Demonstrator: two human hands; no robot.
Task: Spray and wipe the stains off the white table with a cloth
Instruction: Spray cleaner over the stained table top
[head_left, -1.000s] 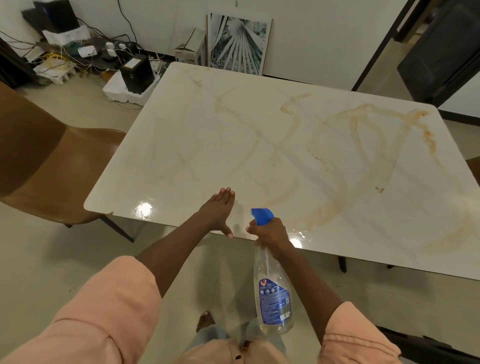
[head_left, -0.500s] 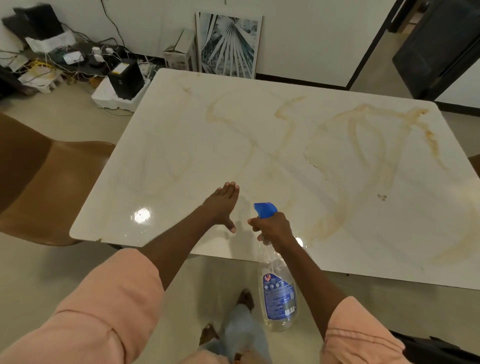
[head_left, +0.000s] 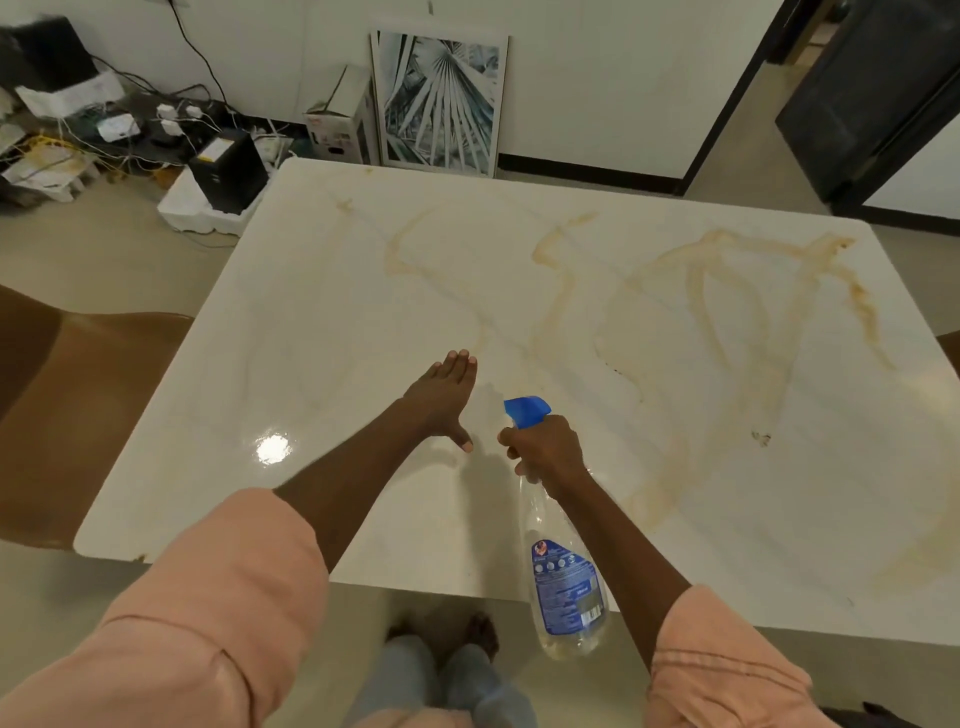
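Gripping the spray bottle (head_left: 563, 582) by its neck, your right hand (head_left: 545, 449) aims its blue nozzle over the stained worktop (head_left: 675, 364); your left hand (head_left: 441, 397) hovers beside it, fingers straight together.

A brown chair (head_left: 78, 410) stood at the left. Against the far wall leaned a framed palm-leaf print (head_left: 440, 101), with a white cardboard box (head_left: 340, 122) just beside it on its left. Further left, a black box (head_left: 228, 170) sat in a white foam tray (head_left: 200, 213), near tangled cables and plugs (head_left: 130, 130) on the floor.
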